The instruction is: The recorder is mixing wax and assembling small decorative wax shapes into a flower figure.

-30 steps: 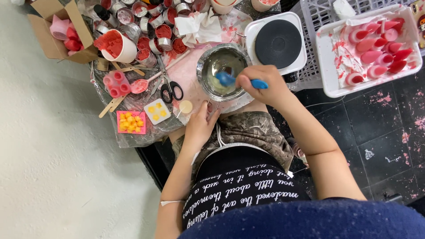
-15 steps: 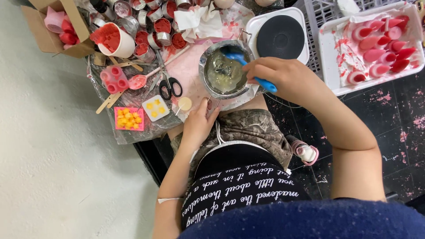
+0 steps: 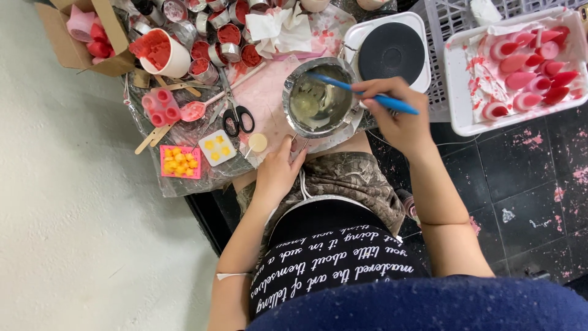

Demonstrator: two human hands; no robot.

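I see the right hand (image 3: 398, 119) gripping a blue stick (image 3: 367, 96), its tip in the pot (image 3: 318, 98) of pale melt by the hotplate (image 3: 392, 52). Left hand (image 3: 278, 171) rests loosely open below it (holding nothing). Red moulds (image 3: 160, 105) already look filled; this batch is unpoured.

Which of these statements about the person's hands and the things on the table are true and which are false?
1. The right hand holds a blue tool in the metal bowl. True.
2. The left hand holds the scissors. False: the scissors lie on the table, apart from it.
3. The white tray holds pink and red pieces. True.
4. The round black hot plate carries the bowl. False: the bowl stands beside it.
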